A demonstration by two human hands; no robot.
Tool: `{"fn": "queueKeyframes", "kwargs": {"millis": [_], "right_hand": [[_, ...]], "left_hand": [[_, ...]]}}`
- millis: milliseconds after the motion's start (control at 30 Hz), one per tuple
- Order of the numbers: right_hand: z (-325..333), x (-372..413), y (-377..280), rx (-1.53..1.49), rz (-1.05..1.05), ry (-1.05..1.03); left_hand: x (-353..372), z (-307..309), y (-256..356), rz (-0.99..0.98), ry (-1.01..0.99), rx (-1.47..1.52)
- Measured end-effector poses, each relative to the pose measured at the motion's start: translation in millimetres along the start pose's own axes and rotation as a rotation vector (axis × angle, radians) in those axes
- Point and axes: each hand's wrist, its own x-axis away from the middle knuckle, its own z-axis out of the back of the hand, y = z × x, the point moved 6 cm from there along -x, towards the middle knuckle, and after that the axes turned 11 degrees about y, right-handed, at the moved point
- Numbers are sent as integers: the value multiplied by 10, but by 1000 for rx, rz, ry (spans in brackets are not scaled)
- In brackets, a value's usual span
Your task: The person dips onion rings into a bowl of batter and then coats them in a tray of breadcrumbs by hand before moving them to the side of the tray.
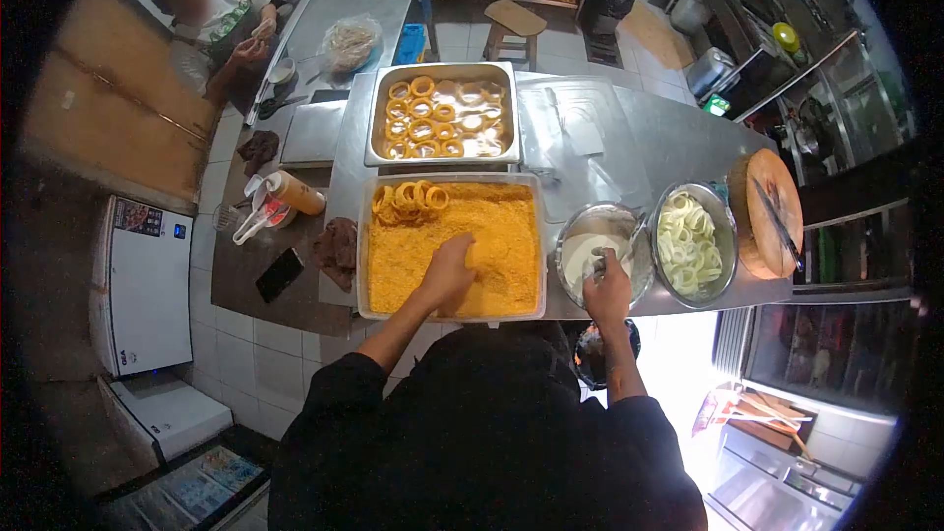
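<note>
My left hand (450, 273) rests on the orange breadcrumbs in a clear plastic tub (541, 256), fingers stretched forward, their tips dusted with crumbs. Several crumbed onion rings (409, 199) are piled in the tub's far left corner. Over a metal bowl of pale batter (584, 248), my right hand (607, 287) has its fingers closed on a batter-coated onion ring (596, 258); the hand partly hides it. Beside that bowl, another metal bowl holds raw sliced onion rings (692, 244).
Behind the tub stands a steel tray (515, 147) with rows of crumbed rings. A clear lid (580, 172) lies beside it. On the right, a knife (777, 221) rests on a round chopping board (752, 236). A phone (280, 274) and sauce bottle (295, 193) are left; another person (221, 20) stands far left.
</note>
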Motion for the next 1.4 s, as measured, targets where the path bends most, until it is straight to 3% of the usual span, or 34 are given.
{"fn": "queueKeyframes", "kwargs": {"millis": [167,233,367,433,567,633,733,867,967,1033,1167,1233,1367,1400], "right_hand": [[18,15,-18,-38,-2,-19],[-7,14,9,-35,9,-3],[-30,15,59,-38,-4,10],[-14,14,54,-51,-18,2],[-30,10,69,-29,-25,-26],[-10,17,35,-34,-28,-13],[6,5,4,-39,-29,2],[-3,7,25,-34,-31,-7],[27,5,-15,-46,-6,-1],[10,2,15,-57,5,7],[12,9,23,-54,-16,-15],[23,10,15,-40,-24,-18],[-7,14,58,-50,0,-4],[2,20,43,-51,-2,-7]], "left_hand": [[-83,194,574,-171,74,214],[-24,314,834,-278,178,-256],[-142,93,699,-294,57,-333],[-155,109,610,-81,-94,-318],[-139,-36,117,-8,-85,-254],[-123,87,126,-49,40,-183],[-212,226,420,-128,68,6],[-379,218,811,-164,34,30],[-516,59,865,-161,150,-85],[-528,4,1025,-404,299,-297],[-623,-167,968,-404,288,-312],[-747,-277,788,-263,-22,-142],[-702,10,777,-270,3,-20],[-674,79,773,-261,-89,-32]]}}
